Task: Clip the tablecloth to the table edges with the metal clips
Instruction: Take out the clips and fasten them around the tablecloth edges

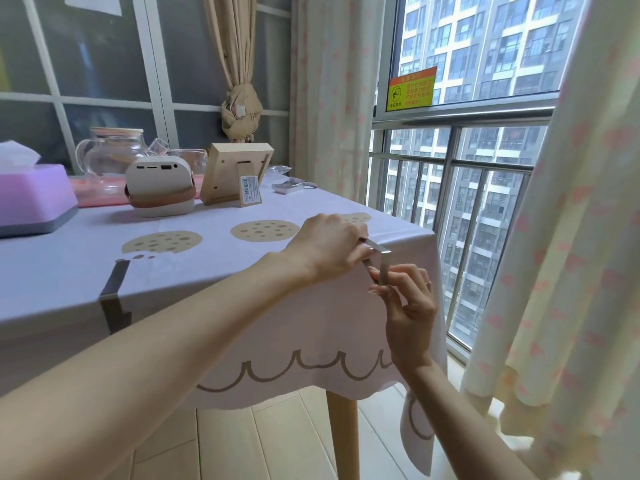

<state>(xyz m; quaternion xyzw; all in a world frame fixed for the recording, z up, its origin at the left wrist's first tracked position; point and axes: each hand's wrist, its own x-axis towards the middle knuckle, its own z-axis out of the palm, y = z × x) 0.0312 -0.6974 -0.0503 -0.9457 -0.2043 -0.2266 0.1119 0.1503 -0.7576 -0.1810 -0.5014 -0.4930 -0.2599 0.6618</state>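
A pale lilac tablecloth [214, 265] with cookie prints covers the table and hangs over its near edge. One metal clip [114, 292] sits on the near edge at the left, pinning the cloth. A second metal clip [381, 268] is at the edge near the right corner. My left hand [329, 247] grips its top arm over the tabletop. My right hand [405, 299] pinches its vertical part from below, against the hanging cloth. More metal clips [289, 186] lie at the far right of the tabletop.
A pink tissue box [31, 199], a glass teapot [110, 154], a small white device [159, 188] and a wooden frame [235, 174] stand at the back. A wooden table leg [343, 438] is below the corner. Window railing [450, 202] and curtains [561, 271] are close on the right.
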